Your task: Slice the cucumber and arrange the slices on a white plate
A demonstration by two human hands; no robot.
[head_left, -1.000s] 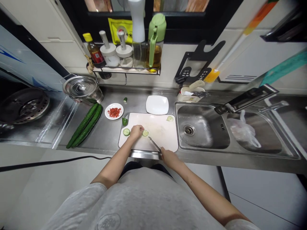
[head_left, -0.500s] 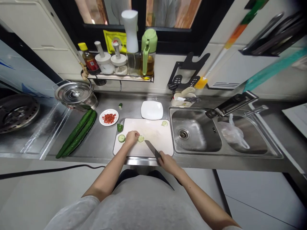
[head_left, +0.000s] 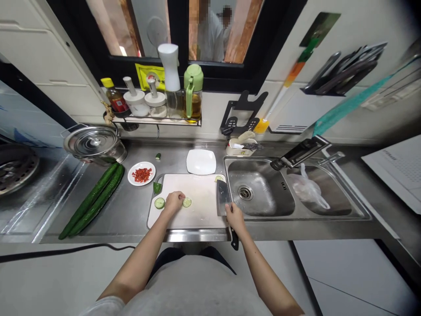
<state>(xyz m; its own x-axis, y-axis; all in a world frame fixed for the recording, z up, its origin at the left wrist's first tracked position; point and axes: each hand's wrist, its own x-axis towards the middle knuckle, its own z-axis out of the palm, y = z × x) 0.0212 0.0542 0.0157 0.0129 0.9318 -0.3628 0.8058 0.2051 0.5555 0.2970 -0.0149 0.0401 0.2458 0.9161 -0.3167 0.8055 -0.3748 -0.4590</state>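
My left hand [head_left: 173, 203] is closed at the left half of the white cutting board [head_left: 200, 217], its fingers gripping a piece of cucumber [head_left: 187, 202] with a pale cut face. Over the board's right edge, my right hand [head_left: 235, 217] holds a cleaver [head_left: 223, 195], flat of the blade toward me, black handle sticking out below the fist. Thin cucumber slices [head_left: 218, 178] lie at the board's upper right corner, partly covered by the blade. Left of my left hand sit another cut cucumber piece [head_left: 159, 202] and a dark green chunk [head_left: 157, 188].
Two long cucumbers [head_left: 95, 199] lie on the counter at left, by a lidded steel pot [head_left: 95, 145]. Behind the board are a plate of chopped red pieces [head_left: 130, 179] and a white plate [head_left: 201, 161]. A double sink [head_left: 263, 188] adjoins on the right.
My right hand has moved the cleaver from the middle of the board to its right edge, turning the blade to point away. My left hand stays at the cucumber piece. The camera view has shifted.
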